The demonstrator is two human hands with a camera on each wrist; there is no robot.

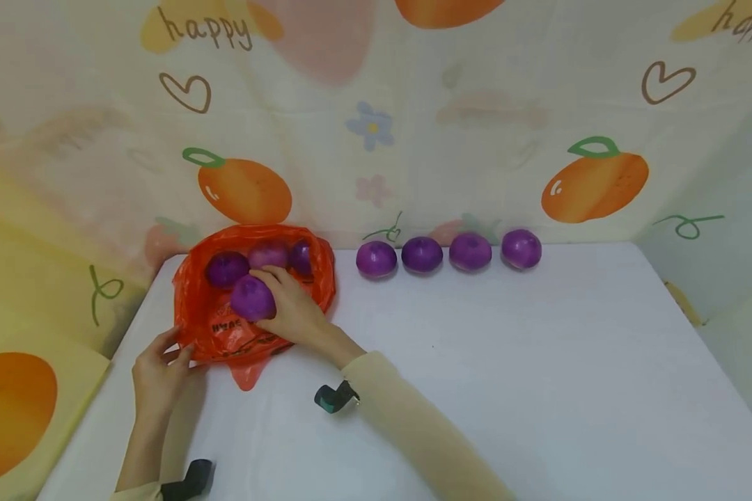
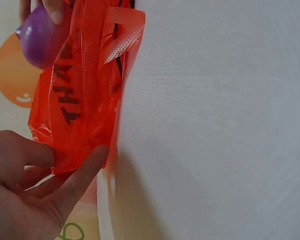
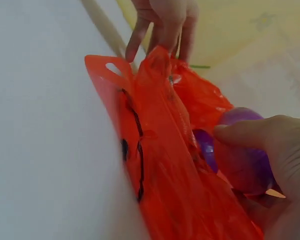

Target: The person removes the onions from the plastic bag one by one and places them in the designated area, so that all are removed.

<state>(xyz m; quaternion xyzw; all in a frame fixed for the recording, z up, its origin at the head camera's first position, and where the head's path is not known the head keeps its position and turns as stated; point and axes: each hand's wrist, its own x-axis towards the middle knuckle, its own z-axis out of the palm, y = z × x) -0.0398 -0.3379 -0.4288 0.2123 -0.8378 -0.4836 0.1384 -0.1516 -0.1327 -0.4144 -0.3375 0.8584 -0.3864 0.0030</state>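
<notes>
A red plastic bag (image 1: 191, 313) with dark printing lies with its mouth spread wide at the table's left back. My right hand (image 1: 297, 306) grips a glossy purple onion (image 1: 251, 298) over the bag's mouth, thumb and fingers around its side. Behind it, three more purple onions (image 1: 227, 269) sit inside the bag, one partly covered by the bag's rim. My left hand (image 1: 163, 372) holds the bag's near left edge between thumb and fingers. In the left wrist view, the fingers (image 2: 82, 180) press against the red plastic.
To the right of the bag, several purple onions (image 1: 422, 255) stand in a row along the back of the white table (image 1: 507, 376). A patterned cloth (image 1: 464, 160) with oranges and hearts rises directly behind them. A handle flap (image 1: 247, 374) of the bag points toward me.
</notes>
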